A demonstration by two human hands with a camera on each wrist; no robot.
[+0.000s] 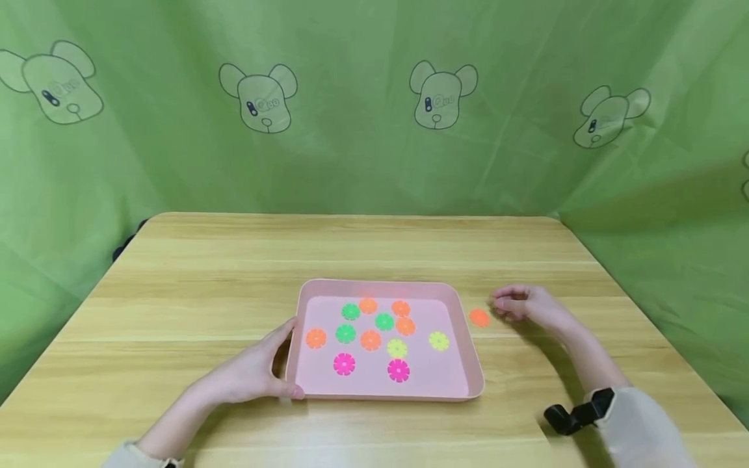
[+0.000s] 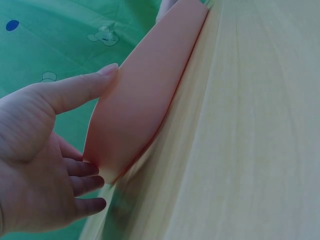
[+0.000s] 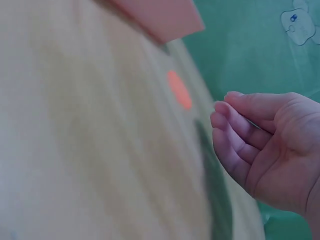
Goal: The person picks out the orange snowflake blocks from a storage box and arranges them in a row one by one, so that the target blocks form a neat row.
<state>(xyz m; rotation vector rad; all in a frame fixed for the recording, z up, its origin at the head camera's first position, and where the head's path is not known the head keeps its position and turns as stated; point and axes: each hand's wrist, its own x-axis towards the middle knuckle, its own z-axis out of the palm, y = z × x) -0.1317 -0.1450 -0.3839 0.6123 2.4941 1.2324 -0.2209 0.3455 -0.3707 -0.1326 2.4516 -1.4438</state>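
Left hand (image 1: 251, 374) holds the near-left corner of the pink tray (image 1: 435, 381), half spread: thumb on the near wall, fingers round the left side. Right hand (image 1: 535, 307) is off the tray's right side, fingers loosely curled, thumb tip close to index tip, nothing visible in its hold. Loose orange disc (image 1: 479, 317) lies flat on the wood-grain table (image 1: 175, 292), between tray and right fingertips, touching neither. In the tray, flat: twelve notched discs (image 1: 370, 339), orange, green, yellow, magenta. Judgement on handling: the loose disc looks thin, so a straight-down pinch could skid; better part thumb and index a little, tip one edge up, then take opposite rims. Any lift should clear the right wall. Light left-hand pressure should keep the tray from sliding.
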